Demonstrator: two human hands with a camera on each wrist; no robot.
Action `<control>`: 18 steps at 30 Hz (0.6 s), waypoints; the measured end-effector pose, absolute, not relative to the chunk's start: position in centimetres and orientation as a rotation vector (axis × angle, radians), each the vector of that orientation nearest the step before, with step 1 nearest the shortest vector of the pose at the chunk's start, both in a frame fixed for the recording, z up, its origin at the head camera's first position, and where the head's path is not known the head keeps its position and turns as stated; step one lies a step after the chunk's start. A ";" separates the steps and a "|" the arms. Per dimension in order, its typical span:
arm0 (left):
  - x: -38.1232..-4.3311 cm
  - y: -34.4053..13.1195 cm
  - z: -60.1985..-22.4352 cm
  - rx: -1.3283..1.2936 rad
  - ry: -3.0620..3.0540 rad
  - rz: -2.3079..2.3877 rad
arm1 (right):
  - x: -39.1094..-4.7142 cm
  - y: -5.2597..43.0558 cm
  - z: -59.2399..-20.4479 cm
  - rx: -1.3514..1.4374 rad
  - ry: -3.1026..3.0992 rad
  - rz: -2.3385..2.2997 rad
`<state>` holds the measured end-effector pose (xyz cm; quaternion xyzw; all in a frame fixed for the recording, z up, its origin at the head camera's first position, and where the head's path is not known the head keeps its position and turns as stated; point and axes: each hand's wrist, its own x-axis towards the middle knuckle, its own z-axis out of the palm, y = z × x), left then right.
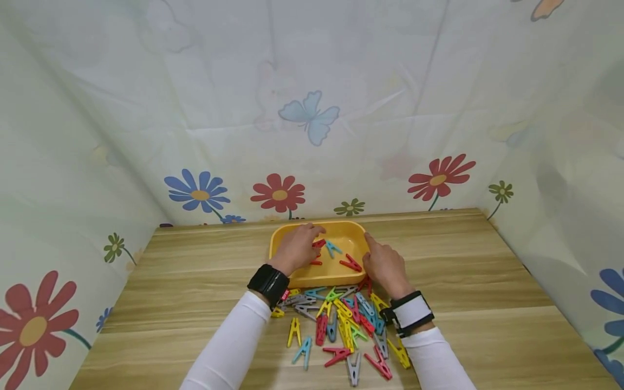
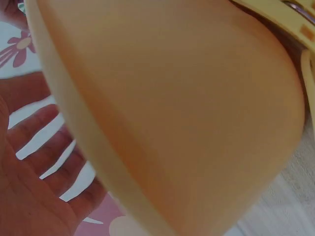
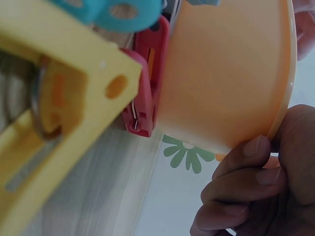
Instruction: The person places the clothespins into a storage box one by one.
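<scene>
A yellow plastic tray (image 1: 319, 281) stands near the back of the table with a few red clothespins (image 1: 351, 263) and a light blue one (image 1: 333, 248) in it. My left hand (image 1: 298, 246) hovers over the tray's left part, beside red clothespins. In the left wrist view its fingers (image 2: 51, 152) are spread and hold nothing. At the tray's right side, my right hand (image 1: 387, 268) grips the rim. The right wrist view has its curled fingers (image 3: 241, 187) against the tray's outer wall (image 3: 221, 78).
A loose heap of clothespins (image 1: 343, 319) in yellow, red, grey, blue and green lies in front of the tray, between my forearms. Several lie apart toward the near edge. Behind the wooden table (image 1: 195, 281) hangs a flowered cloth (image 1: 234, 146), with more cloth at both sides.
</scene>
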<state>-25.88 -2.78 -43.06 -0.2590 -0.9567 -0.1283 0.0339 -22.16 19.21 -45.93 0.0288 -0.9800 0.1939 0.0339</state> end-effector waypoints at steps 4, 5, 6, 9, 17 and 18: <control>-25.6 -3.3 -43.0 -0.810 -2.941 -0.400 | -22.1 19.2 -45.9 0.092 -3.011 0.594; -25.4 -3.5 -42.8 -0.815 -2.932 -0.406 | -22.0 19.2 -45.9 0.093 -3.010 0.595; -25.2 -3.7 -42.6 -0.820 -2.917 -0.420 | -22.0 19.2 -46.0 0.092 -3.009 0.594; -24.4 -4.3 -41.6 -0.832 -2.859 -0.436 | -22.0 19.3 -46.0 0.091 -3.006 0.588; -20.8 -6.8 -40.0 -0.896 -2.713 -0.261 | -22.1 19.3 -46.2 0.081 -3.005 0.603; -20.3 -7.2 -40.0 -0.903 -2.705 -0.244 | -22.1 19.3 -46.2 0.081 -3.008 0.605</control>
